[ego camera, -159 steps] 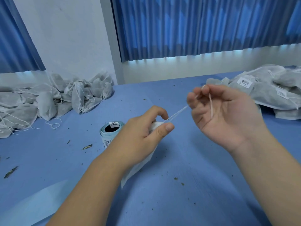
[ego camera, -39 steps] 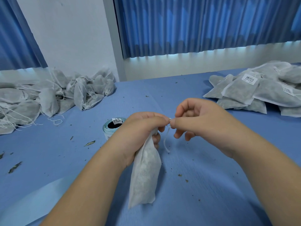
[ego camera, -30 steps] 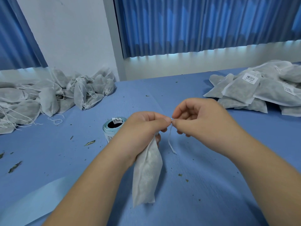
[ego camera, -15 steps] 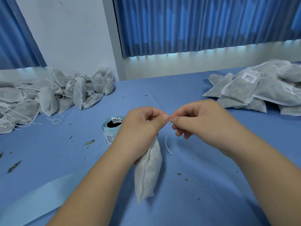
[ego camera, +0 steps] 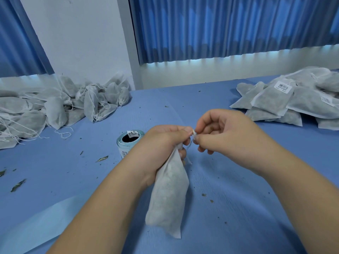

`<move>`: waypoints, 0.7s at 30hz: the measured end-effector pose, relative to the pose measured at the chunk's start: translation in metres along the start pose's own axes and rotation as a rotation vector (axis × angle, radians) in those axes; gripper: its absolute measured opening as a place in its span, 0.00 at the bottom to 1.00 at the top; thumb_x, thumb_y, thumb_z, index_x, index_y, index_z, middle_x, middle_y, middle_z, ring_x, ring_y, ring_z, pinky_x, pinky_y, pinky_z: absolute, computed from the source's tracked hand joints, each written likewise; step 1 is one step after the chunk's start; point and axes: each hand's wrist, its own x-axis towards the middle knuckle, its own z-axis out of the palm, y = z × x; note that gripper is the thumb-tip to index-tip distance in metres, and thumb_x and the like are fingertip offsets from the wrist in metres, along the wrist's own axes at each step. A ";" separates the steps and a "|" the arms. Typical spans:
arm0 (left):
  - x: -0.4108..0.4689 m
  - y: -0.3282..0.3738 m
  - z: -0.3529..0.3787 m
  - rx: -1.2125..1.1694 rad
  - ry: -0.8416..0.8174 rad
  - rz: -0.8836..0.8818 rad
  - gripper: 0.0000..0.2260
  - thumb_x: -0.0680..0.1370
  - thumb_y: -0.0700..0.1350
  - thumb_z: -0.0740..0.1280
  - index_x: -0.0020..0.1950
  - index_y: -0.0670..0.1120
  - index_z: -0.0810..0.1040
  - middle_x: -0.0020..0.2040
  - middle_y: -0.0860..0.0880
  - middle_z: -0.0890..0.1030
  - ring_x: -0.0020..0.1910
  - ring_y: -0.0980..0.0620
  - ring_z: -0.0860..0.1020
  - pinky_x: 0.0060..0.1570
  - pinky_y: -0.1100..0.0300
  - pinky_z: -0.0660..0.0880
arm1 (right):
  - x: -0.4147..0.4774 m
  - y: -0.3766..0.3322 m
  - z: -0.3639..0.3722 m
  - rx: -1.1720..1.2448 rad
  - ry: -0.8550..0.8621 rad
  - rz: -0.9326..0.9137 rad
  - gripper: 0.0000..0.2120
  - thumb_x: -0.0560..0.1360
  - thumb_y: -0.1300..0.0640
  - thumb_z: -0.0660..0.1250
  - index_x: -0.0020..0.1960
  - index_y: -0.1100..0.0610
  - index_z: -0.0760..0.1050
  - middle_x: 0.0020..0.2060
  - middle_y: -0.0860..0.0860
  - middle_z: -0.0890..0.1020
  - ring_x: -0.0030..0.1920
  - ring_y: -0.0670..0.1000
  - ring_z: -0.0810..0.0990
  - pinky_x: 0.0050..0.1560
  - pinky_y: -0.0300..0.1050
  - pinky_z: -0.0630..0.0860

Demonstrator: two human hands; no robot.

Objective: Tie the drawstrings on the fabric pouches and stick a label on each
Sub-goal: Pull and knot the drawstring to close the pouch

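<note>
Where the drawstring (ego camera: 190, 144) ran taut between parted hands seconds ago, the left hand (ego camera: 161, 143), gripping the pouch (ego camera: 168, 195) by its neck, and the right hand (ego camera: 225, 136), pinching the drawstring, now meet fingertip to fingertip. The pouch hangs below the left fingers. The knot looks nearly cinched; labelling remains.

Pouch (ego camera: 168, 195) hangs under your left hand (ego camera: 161, 143); drawstring (ego camera: 190, 143) between it and your right hand (ego camera: 225, 136). Label roll (ego camera: 128, 142) just left of left hand. Pouch heap (ego camera: 55, 109) far left-behind, pouch stack (ego camera: 275, 99) far right-behind.
</note>
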 end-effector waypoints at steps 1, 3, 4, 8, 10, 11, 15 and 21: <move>0.000 0.000 0.000 -0.014 -0.006 -0.006 0.06 0.79 0.40 0.64 0.45 0.39 0.77 0.34 0.48 0.71 0.25 0.54 0.66 0.31 0.60 0.63 | 0.000 0.001 0.001 -0.009 -0.005 -0.005 0.08 0.70 0.68 0.68 0.40 0.56 0.76 0.27 0.49 0.81 0.32 0.50 0.80 0.32 0.39 0.75; 0.001 0.000 0.000 -0.023 -0.017 -0.020 0.05 0.79 0.40 0.65 0.48 0.39 0.76 0.36 0.46 0.69 0.25 0.54 0.66 0.30 0.61 0.64 | 0.001 0.002 0.001 -0.017 0.000 -0.012 0.08 0.70 0.68 0.68 0.40 0.56 0.75 0.27 0.49 0.80 0.32 0.49 0.79 0.31 0.38 0.74; 0.001 -0.001 -0.001 -0.023 -0.022 -0.029 0.05 0.79 0.40 0.65 0.47 0.39 0.76 0.37 0.45 0.67 0.25 0.54 0.65 0.29 0.62 0.64 | 0.001 0.002 0.001 -0.021 0.009 -0.013 0.08 0.70 0.68 0.69 0.39 0.56 0.75 0.27 0.49 0.80 0.31 0.48 0.79 0.30 0.37 0.74; 0.003 -0.004 -0.002 -0.042 -0.049 -0.085 0.08 0.79 0.41 0.66 0.40 0.41 0.76 0.35 0.46 0.70 0.24 0.54 0.65 0.25 0.63 0.66 | 0.003 0.004 0.001 -0.080 0.063 -0.036 0.08 0.69 0.66 0.70 0.38 0.54 0.75 0.29 0.51 0.81 0.32 0.50 0.79 0.34 0.45 0.75; 0.004 -0.003 -0.003 -0.096 -0.085 -0.128 0.08 0.78 0.41 0.66 0.39 0.42 0.76 0.33 0.48 0.72 0.22 0.55 0.66 0.24 0.64 0.66 | 0.002 0.003 0.003 -0.096 0.086 -0.063 0.08 0.68 0.65 0.70 0.37 0.54 0.75 0.30 0.53 0.81 0.31 0.50 0.77 0.34 0.46 0.74; 0.005 -0.003 -0.003 -0.120 -0.106 -0.144 0.07 0.77 0.42 0.66 0.39 0.42 0.75 0.32 0.49 0.72 0.21 0.55 0.66 0.23 0.64 0.66 | 0.002 0.003 0.003 -0.096 0.092 -0.074 0.09 0.68 0.65 0.70 0.36 0.53 0.75 0.30 0.52 0.81 0.31 0.51 0.77 0.34 0.46 0.74; 0.004 0.000 -0.006 -0.138 -0.176 -0.149 0.09 0.69 0.45 0.69 0.44 0.41 0.73 0.33 0.49 0.72 0.22 0.56 0.66 0.24 0.64 0.66 | 0.003 0.003 0.002 -0.042 0.083 -0.056 0.07 0.69 0.66 0.70 0.38 0.55 0.75 0.28 0.50 0.81 0.30 0.49 0.81 0.31 0.42 0.74; 0.005 -0.002 -0.001 -0.190 -0.074 -0.128 0.10 0.79 0.43 0.65 0.40 0.42 0.74 0.33 0.49 0.71 0.23 0.56 0.67 0.26 0.63 0.66 | 0.001 0.007 0.009 -0.178 0.191 -0.151 0.07 0.69 0.60 0.70 0.37 0.50 0.74 0.30 0.45 0.80 0.30 0.47 0.76 0.30 0.35 0.69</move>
